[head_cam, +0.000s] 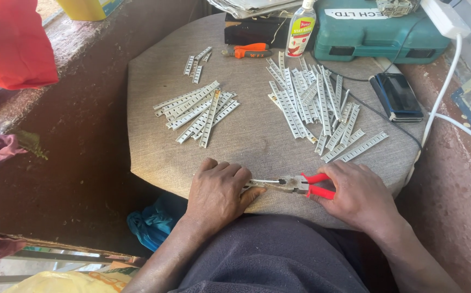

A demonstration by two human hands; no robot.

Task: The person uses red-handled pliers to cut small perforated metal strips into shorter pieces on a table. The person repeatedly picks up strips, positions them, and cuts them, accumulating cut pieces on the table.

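Observation:
My left hand (217, 191) rests knuckles-up at the near edge of a small grey fabric-covered table (148, 157) and pins down a short silver perforated metal strip (261, 183). My right hand (356, 193) grips red-handled pliers (307, 185), whose jaws close on the strip's right end. A heap of similar strips (198, 111) lies left of centre. A larger heap of strips (317, 106) spreads on the right. A few short strips (196, 62) lie at the far left.
Orange-handled pliers (249, 51), a clear bottle with a red label (300, 28), a black box (252, 30) and a teal tool case (376, 30) line the far edge. A dark phone (397, 96) lies right. A white cable (441, 92) hangs off the right side.

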